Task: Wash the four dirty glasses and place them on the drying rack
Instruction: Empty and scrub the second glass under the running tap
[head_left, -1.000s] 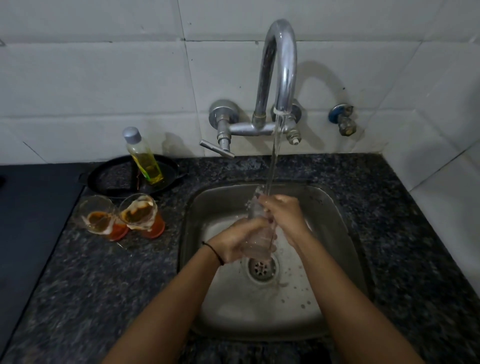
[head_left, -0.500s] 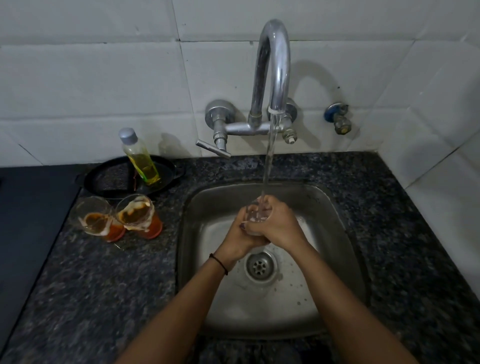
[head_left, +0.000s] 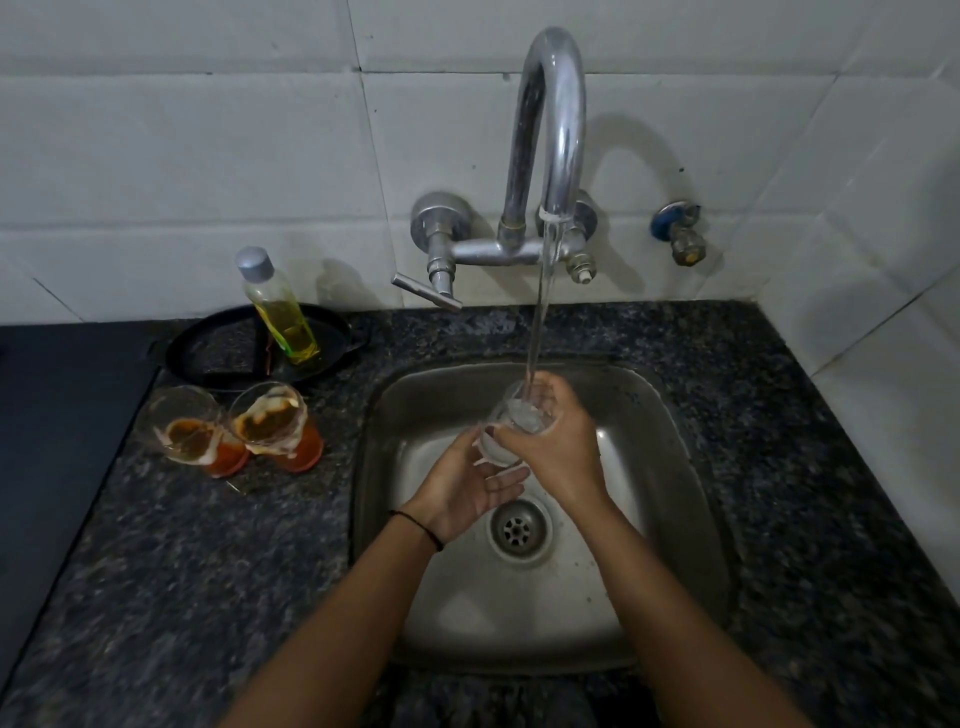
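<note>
My right hand grips a clear glass over the steel sink, mouth up under the stream running from the tap. Water pours into the glass. My left hand is open, palm up, just below and left of the glass, fingertips near its base. Two dirty glasses with orange-brown residue stand side by side on the dark granite counter left of the sink. No drying rack is in view.
A bottle of yellow liquid stands in a black tray behind the dirty glasses. A dark surface lies at the far left. The drain is under my hands. White tiled walls close the back and right.
The glass has turned mouth up under the stream. My left hand has let go of it and opened below, while my right hand keeps hold.
</note>
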